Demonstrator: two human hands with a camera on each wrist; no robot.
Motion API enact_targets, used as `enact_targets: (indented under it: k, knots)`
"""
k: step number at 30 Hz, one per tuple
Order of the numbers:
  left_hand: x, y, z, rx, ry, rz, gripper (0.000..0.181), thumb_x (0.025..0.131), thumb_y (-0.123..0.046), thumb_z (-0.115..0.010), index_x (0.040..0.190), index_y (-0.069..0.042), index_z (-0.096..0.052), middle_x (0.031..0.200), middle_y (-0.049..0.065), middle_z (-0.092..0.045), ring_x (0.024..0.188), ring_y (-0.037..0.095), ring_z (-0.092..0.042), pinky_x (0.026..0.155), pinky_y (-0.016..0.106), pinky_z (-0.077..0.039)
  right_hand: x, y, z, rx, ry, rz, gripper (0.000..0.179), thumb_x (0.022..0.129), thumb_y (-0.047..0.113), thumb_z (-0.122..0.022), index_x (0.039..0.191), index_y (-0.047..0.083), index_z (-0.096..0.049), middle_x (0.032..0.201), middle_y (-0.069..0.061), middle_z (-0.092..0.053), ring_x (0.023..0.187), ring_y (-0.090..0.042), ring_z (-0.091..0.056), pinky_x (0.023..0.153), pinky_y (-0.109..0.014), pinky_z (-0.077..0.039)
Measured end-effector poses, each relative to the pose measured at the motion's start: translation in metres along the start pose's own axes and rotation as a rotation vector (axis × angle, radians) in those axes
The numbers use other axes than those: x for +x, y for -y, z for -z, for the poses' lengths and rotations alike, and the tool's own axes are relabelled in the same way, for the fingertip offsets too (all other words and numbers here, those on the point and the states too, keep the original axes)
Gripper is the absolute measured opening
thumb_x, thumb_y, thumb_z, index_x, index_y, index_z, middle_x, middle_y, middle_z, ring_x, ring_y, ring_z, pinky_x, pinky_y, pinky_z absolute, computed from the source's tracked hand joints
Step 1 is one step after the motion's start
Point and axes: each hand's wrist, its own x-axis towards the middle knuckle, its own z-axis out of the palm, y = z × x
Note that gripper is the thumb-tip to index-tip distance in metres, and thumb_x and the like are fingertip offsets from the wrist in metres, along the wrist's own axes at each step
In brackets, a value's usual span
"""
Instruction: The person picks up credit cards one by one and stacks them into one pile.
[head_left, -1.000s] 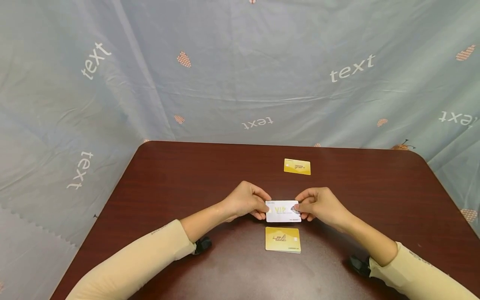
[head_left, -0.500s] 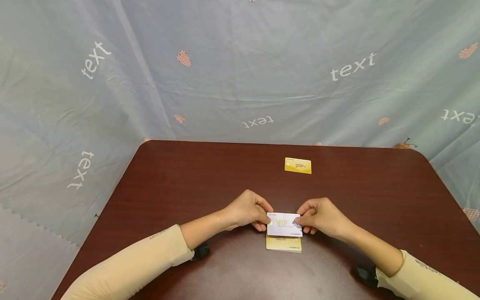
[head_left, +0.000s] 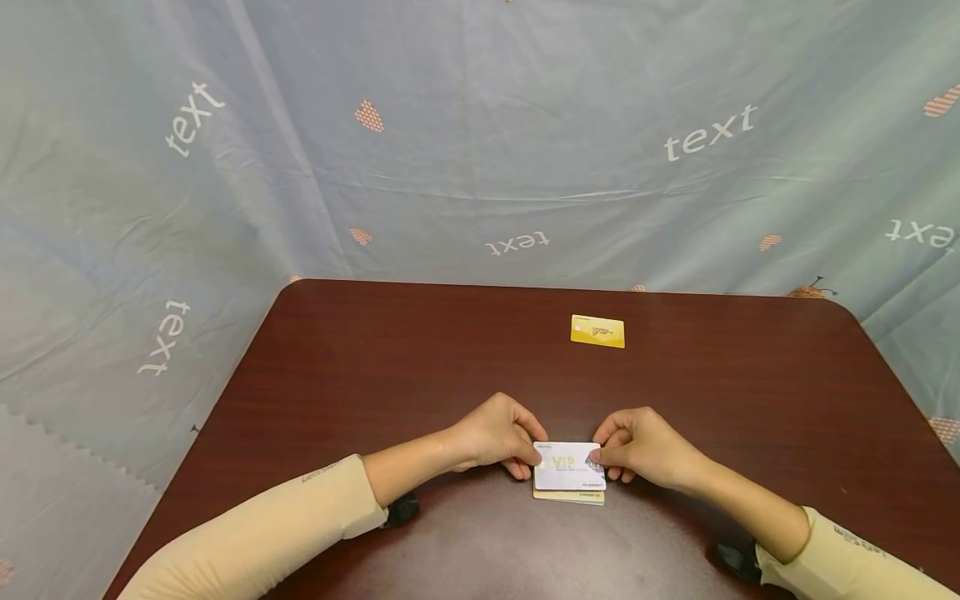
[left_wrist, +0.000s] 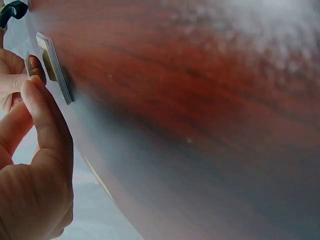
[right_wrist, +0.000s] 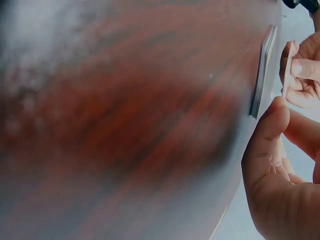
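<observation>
A white card (head_left: 567, 476) with "VIP" printed on it is pinched at both short ends. My left hand (head_left: 495, 432) holds its left end between thumb and fingers, and my right hand (head_left: 648, 447) grips the right end the same way. Below it lies a small stack of cards (head_left: 567, 497) with a yellow one on top, mostly covered by the white card in the head view. Both wrist views show the stack (right_wrist: 263, 75) from its edge, several cards thick, with a narrow gap between it and the held card (right_wrist: 287, 70).
Farther back on the dark red-brown table (head_left: 405, 358), a single yellow card (head_left: 597, 332) lies flat. A grey-blue curtain (head_left: 450, 150) printed with "text" hangs behind the table and along its left side. Dark straps show at both sleeve cuffs.
Both hands have brought the white card toward the person, from behind the stack to over it, so it now hides most of the yellow top card. The far yellow card stays put.
</observation>
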Motion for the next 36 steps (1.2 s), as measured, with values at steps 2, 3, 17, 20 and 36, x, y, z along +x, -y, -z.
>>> enact_targets:
  k: [2,3,17,20,36]
  knots:
    - [-0.001,0.001,-0.0003,0.006,0.012,0.001,0.025,0.082,0.021,-0.071,0.105,0.012,-0.073,0.078,0.019,-0.075,0.052,0.016,-0.066,0.052,0.025,-0.059,-0.0005,-0.0003,-0.0005,-0.004,0.011,0.002,0.014,0.092,0.006,-0.078,0.096,-0.003,-0.069,0.075,-0.009,-0.07,0.065,-0.02,-0.064,0.054,-0.026,-0.055]
    - [-0.0014,0.0015,-0.0006,0.009,0.017,-0.001,0.026,0.082,0.021,-0.071,0.106,0.012,-0.073,0.079,0.019,-0.075,0.053,0.016,-0.066,0.052,0.025,-0.059,-0.0009,-0.0003,-0.0006,-0.007,0.016,0.003,0.014,0.092,0.006,-0.078,0.096,-0.003,-0.069,0.075,-0.009,-0.07,0.064,-0.02,-0.063,0.054,-0.025,-0.055]
    - [0.0011,0.0067,-0.0034,0.02,0.044,-0.005,0.027,0.082,0.021,-0.07,0.108,0.014,-0.072,0.08,0.019,-0.075,0.054,0.016,-0.067,0.053,0.025,-0.059,-0.002,-0.0027,-0.001,-0.032,0.046,-0.012,0.014,0.092,0.006,-0.079,0.093,-0.003,-0.068,0.072,-0.008,-0.067,0.062,-0.018,-0.063,0.052,-0.024,-0.055]
    - [0.0018,0.0069,-0.0042,0.02,0.042,-0.006,0.026,0.082,0.022,-0.069,0.107,0.014,-0.072,0.08,0.019,-0.075,0.053,0.016,-0.066,0.052,0.025,-0.059,-0.0016,-0.0027,-0.0013,-0.039,0.043,-0.016,0.014,0.092,0.005,-0.079,0.093,-0.003,-0.068,0.072,-0.008,-0.067,0.062,-0.017,-0.063,0.052,-0.024,-0.054]
    - [0.0023,0.0084,-0.0045,0.064,0.023,-0.015,0.022,0.081,0.023,-0.07,0.101,0.014,-0.072,0.074,0.018,-0.074,0.05,0.015,-0.065,0.05,0.025,-0.058,-0.0009,-0.0021,-0.0051,-0.085,0.005,-0.014,0.01,0.089,0.004,-0.081,0.087,0.0,-0.071,0.07,-0.006,-0.067,0.059,-0.015,-0.062,0.049,-0.023,-0.052]
